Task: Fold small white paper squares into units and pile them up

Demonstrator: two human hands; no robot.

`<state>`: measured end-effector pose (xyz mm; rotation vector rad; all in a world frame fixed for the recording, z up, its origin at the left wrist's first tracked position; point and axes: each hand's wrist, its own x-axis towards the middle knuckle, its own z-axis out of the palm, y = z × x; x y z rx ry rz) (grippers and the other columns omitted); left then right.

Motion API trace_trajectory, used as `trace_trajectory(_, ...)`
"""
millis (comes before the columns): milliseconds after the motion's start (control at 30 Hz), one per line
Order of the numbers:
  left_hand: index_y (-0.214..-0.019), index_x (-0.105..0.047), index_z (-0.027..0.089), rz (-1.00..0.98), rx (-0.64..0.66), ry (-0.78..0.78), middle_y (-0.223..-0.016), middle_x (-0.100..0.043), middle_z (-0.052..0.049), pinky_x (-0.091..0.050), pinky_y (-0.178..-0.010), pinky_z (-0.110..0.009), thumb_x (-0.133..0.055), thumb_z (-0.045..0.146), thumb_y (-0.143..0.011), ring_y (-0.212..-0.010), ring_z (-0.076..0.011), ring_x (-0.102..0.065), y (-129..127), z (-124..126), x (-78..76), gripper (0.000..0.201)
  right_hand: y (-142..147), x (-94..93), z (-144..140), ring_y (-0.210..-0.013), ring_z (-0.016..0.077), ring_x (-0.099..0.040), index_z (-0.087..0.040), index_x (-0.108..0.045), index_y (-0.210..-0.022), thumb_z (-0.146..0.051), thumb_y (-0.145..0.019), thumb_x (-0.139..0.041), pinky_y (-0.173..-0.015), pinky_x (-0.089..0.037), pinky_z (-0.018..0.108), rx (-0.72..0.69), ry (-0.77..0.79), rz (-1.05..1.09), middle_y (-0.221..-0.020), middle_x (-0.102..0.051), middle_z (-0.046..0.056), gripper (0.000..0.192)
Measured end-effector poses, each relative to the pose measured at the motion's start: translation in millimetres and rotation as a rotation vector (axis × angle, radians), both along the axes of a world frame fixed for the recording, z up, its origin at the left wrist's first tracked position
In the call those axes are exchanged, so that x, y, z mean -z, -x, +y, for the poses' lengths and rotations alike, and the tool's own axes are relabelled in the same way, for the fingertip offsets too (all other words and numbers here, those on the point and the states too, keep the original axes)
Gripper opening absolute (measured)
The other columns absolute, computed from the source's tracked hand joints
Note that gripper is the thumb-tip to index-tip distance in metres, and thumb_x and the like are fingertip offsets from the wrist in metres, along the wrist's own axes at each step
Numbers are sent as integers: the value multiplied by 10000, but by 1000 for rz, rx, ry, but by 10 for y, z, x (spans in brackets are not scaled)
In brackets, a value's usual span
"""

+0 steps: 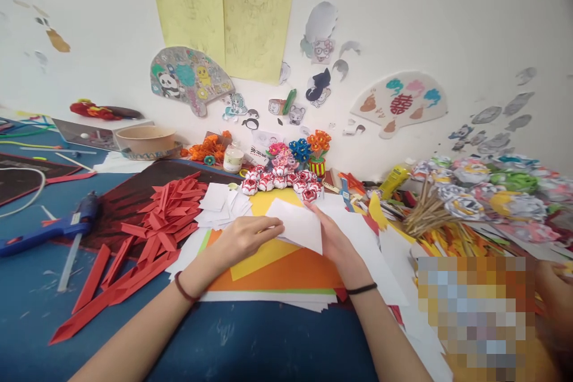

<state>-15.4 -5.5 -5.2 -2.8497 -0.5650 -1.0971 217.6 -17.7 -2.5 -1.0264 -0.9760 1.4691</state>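
My left hand (244, 239) and my right hand (333, 239) both hold a white sheet of paper (298, 224), folded with a pointed lower corner. My left fingers press its left edge; my right hand grips its right side from underneath. The sheet lies over a stack of coloured paper (286, 271), yellow, orange, green and white, on the blue table (250, 340). Just beyond the sheet sits a cluster of red-and-white folded paper balls (280, 181). A pile of small white paper squares (221, 203) lies left of my left hand.
Folded red paper strips (152, 233) spread to the left, with a blue glue gun (54, 227) beyond. Paper flowers on sticks (483, 197) fill the right side. A yellow glue bottle (394, 179), a small jar (233, 158) and a round bowl (145, 140) stand near the wall.
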Motion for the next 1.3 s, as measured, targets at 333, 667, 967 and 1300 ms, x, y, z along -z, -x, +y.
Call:
trace_trajectory(333, -1087, -583, 209, -440, -113, 552, -1097, -599, -85, -466, -831, -310, -566, 306, -840, -864, -161, -587, -110, 1, -225, 266, 70, 98, -28, -779, 213, -662, -168, -619, -1064, -322, -661, -750, -634, -515, 277, -64, -59, -117, -997, -692, 83, 451)
trace_trajectory(667, -935, -636, 137, -504, 24, 1078, -854, -667, -87, -476, -710, -290, -347, 473, -903, -750, -173, -585, -194, 42, -122, 444, 203, 60, -67, -837, 236, -660, -182, -565, -1118, -446, -721, -670, -624, -538, 297, 5, -122, -61, -1034, -675, 101, 488)
trace_trajectory(967, -568, -470, 166, -275, -473, 638, -527, -512, 11, -310, -538, -227, -467, 395, -851, -532, -121, -473, -142, 70, -57, 363, 142, 124, -24, -784, 231, -643, -170, -656, -854, -420, -704, -688, -661, -512, 305, 110, -285, -357, -853, -697, 58, 293)
trace_trajectory(1300, -927, -564, 190, -116, -692, 209, -692, -635, -31, -323, -578, -270, -419, 322, -902, -628, -175, -575, -218, -129, -14, 198, 299, 117, -156, -427, 151, -510, -176, -590, -490, -487, -766, -609, -417, -349, 256, 10, -352, -744, -445, -563, 15, 416)
